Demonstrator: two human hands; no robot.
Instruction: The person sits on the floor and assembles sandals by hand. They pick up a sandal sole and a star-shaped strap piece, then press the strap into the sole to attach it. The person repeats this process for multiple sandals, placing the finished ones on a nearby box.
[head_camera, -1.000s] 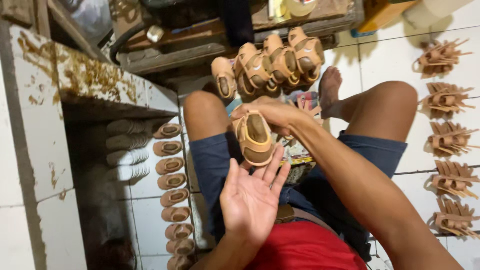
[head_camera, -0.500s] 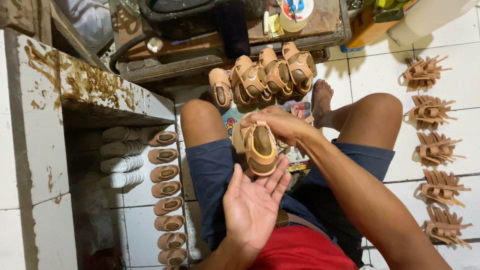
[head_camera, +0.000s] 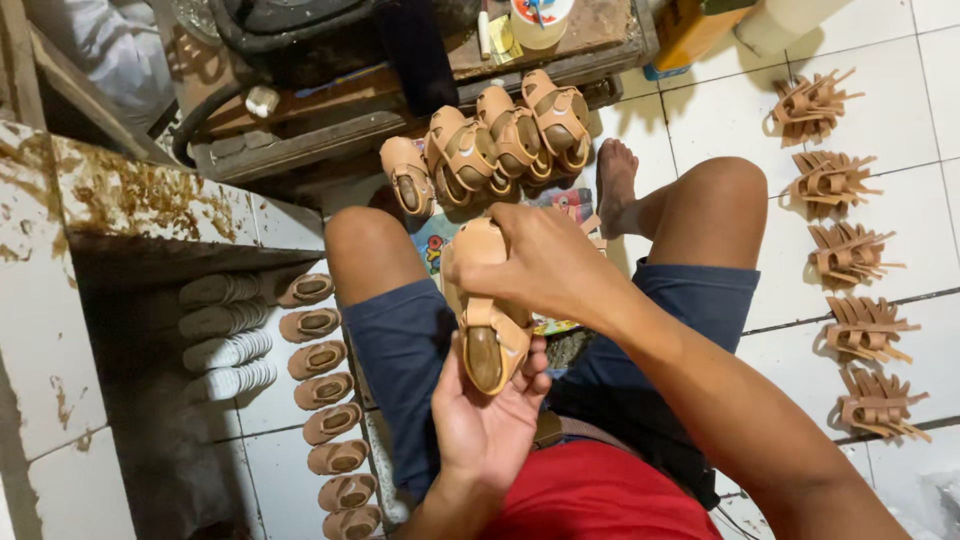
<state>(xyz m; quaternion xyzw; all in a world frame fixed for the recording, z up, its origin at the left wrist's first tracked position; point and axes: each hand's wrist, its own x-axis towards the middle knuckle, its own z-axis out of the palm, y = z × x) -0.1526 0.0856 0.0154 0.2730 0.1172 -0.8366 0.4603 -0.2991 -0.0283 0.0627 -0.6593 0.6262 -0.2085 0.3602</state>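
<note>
A small tan sandal (head_camera: 487, 330) on a shoe form is between my hands, over my lap. My left hand (head_camera: 487, 425) cups its heel end from below, with the fingers curled round it. My right hand (head_camera: 540, 262) grips the toe end from above. I sit on the floor in blue shorts and a red shirt, knees apart. A row of several finished tan sandals (head_camera: 490, 145) leans against a low wooden bench just past my knees.
Several tan soles (head_camera: 322, 390) and white soles (head_camera: 225, 335) lie in columns on the tiles at my left. Bundles of tan straps (head_camera: 848, 250) line the white tiles at my right. A stained tiled ledge (head_camera: 120, 200) stands left; the cluttered bench (head_camera: 420, 70) is ahead.
My left hand, held open under the sandal before, has come up and closed round its heel. The right hand has lowered the sandal toward my lap.
</note>
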